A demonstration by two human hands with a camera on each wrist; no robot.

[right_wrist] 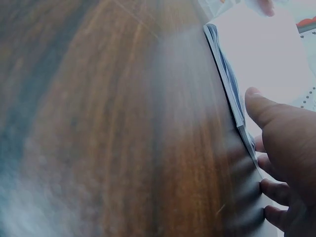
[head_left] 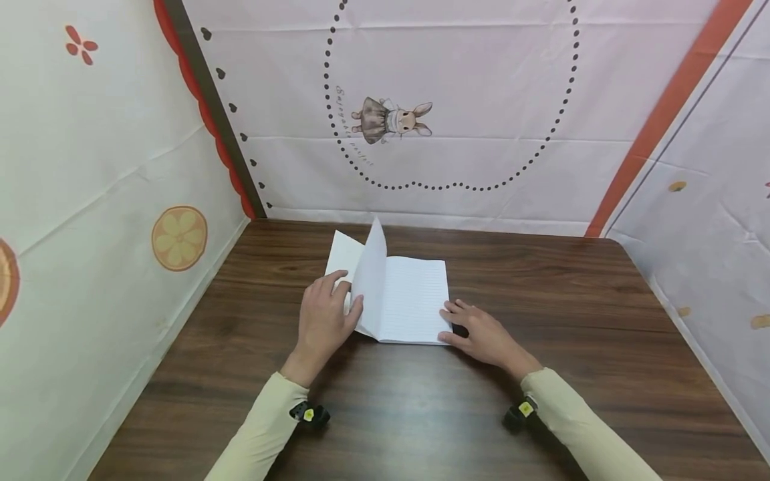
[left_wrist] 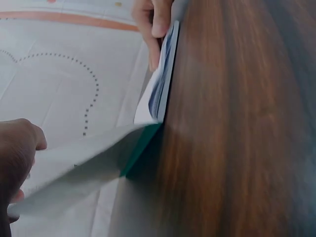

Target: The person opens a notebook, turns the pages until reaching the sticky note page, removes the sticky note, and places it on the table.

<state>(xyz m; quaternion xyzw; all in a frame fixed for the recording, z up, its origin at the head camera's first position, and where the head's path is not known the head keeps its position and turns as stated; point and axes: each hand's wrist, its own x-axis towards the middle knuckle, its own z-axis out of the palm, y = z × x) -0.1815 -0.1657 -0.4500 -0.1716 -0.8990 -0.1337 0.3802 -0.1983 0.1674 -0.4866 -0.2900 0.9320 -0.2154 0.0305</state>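
Note:
A notebook (head_left: pixel 415 300) with white lined pages lies open on the brown table. Its left cover and some leaves are raised from the table, and one loose page (head_left: pixel 371 280) stands nearly upright near the spine. My left hand (head_left: pixel 326 310) grips the raised left part, thumb at the page side and fingers over the cover; in the left wrist view a green strip (left_wrist: pixel 140 148) shows along the spine. At the notebook's lower right corner rests my right hand (head_left: pixel 481 334), its thumb on the top page and its relaxed fingers along the right edge.
The wooden table (head_left: pixel 541 280) extends around the notebook on all sides. Printed cloth walls (head_left: pixel 481 80) stand at the back, left and right of it. Each sleeved wrist wears a black camera (head_left: pixel 309 414).

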